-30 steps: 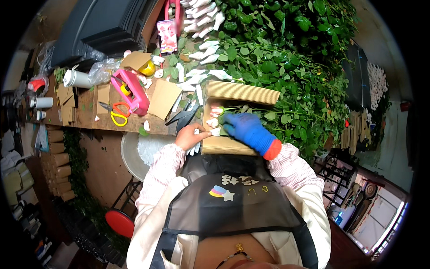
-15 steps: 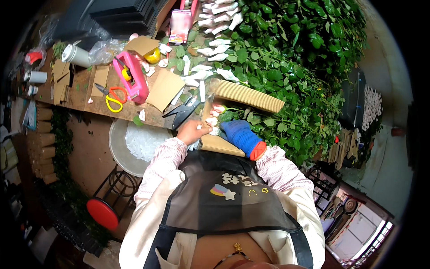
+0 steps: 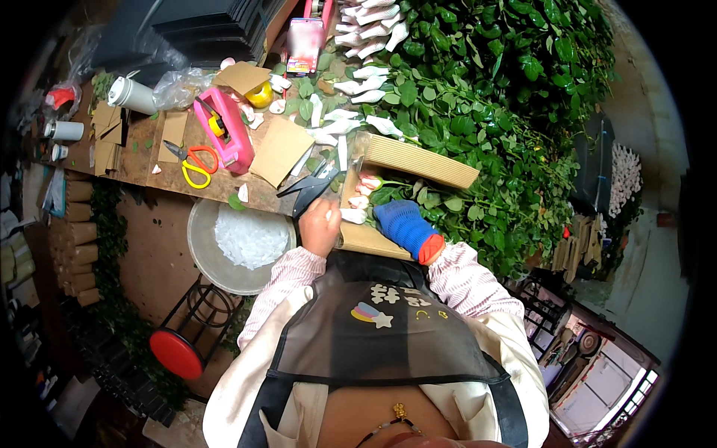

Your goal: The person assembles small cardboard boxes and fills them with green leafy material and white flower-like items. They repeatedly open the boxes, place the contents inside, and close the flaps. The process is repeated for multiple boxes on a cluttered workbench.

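My left hand [image 3: 321, 226], bare, is closed just left of the cardboard. A bit of white shows at its fingers, too small to make out. Close above it lies a black stapler [image 3: 310, 187]. My right hand [image 3: 405, 226], in a blue glove with an orange cuff, is curled around a rose's stem, its fingertips hidden. That rose's white-covered head [image 3: 354, 216] sticks out left of the glove. Pale pink roses [image 3: 366, 185] lie beside it in a folded piece of corrugated cardboard [image 3: 418, 160], with their leafy stems running right.
Leafy stems [image 3: 478, 97] pile up on the right, with white-sleeved heads [image 3: 370, 82] along their left side. Leftward lie brown card [image 3: 282, 151], a pink tape dispenser [image 3: 225, 131] and scissors [image 3: 196, 166]. Below the table edge stand a basin [image 3: 209, 254] of white pieces and a red stool [image 3: 176, 353].
My left hand has drawn back from the rose heads toward me and closed. The right glove stays almost in place beside the white-covered head. The whole view has shifted slightly.
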Available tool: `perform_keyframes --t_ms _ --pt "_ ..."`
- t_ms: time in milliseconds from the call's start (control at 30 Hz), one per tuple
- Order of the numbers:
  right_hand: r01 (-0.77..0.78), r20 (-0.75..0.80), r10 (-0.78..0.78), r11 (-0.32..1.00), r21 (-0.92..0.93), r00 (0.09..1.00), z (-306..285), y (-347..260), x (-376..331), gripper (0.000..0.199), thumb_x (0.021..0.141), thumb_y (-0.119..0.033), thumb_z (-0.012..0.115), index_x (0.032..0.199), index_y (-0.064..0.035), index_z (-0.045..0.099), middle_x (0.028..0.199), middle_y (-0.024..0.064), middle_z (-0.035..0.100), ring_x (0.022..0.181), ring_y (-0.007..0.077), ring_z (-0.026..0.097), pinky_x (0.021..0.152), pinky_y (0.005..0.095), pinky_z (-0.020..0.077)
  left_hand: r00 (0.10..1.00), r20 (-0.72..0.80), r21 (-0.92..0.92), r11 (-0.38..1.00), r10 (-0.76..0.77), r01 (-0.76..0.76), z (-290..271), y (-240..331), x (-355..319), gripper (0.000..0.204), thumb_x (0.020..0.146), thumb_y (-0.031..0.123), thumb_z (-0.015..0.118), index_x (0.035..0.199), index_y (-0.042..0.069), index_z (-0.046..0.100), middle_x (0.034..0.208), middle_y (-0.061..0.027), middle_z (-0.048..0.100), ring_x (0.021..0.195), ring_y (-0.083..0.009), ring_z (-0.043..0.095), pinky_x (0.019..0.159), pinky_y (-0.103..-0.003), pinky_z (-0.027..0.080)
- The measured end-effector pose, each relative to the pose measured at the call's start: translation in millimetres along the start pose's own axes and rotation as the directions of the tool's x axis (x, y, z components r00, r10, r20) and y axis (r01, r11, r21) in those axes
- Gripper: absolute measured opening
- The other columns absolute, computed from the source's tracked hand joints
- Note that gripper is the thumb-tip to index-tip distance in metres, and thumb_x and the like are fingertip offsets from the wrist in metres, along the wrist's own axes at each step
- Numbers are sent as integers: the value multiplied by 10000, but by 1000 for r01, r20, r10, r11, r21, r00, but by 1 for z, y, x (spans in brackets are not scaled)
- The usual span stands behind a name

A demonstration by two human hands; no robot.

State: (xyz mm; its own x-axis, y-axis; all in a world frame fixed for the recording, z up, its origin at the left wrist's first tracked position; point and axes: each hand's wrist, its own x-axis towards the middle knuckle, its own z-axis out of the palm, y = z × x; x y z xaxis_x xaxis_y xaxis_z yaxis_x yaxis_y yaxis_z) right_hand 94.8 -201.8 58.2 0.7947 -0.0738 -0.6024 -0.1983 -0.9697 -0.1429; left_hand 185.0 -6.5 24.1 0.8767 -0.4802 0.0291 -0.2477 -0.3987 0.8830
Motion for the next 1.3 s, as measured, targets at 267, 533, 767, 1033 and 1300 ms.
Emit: perform_keyframes --t_ms 267,533,767,1033,1300 --pt "96 -34 -101 987 -127 994 33 3 12 204 928 -191 571 939 -87 746 951 139 755 871 311 740 711 449 570 946 301 770 616 -121 -166 -156 -31 7 286 856 334 754 873 51 716 845 -136 700 849 -357 658 747 -481 506" --pt "331 12 -335 925 -186 942 13 3 20 192 906 -195 574 989 -62 684 853 184 704 801 358 706 683 477 550 833 553 -111 989 -16 93 3 -9 39 984 651 382 948 1379 9 401 1425 -246 425 1329 -395 437 1071 -471 419" --pt "2 -94 20 975 224 995 -47 1 -14 324 896 -398 648 970 -83 670 893 197 709 867 368 699 743 525 526 759 643 65 980 103 -188 8 -23 46 806 650 423 922 1257 50 547 1507 -304 266 1362 -479 325 1170 -500 301" --pt "61 -27 -63 996 -67 998 2 3 21 192 953 -230 563 987 -103 704 847 163 744 790 318 748 648 462 565 762 647 89 988 37 -124 11 -19 50 616 684 398 913 1202 129 716 1546 -282 263 1340 -452 379 1150 -484 347" --pt "-104 -115 122 983 152 986 -44 5 -8 276 976 -257 501 1080 -105 707 971 182 751 934 338 741 743 491 572 858 507 -26 997 80 -77 17 -23 41 363 724 298 904 1053 173 817 1500 -250 390 1303 -391 456 1108 -455 394"
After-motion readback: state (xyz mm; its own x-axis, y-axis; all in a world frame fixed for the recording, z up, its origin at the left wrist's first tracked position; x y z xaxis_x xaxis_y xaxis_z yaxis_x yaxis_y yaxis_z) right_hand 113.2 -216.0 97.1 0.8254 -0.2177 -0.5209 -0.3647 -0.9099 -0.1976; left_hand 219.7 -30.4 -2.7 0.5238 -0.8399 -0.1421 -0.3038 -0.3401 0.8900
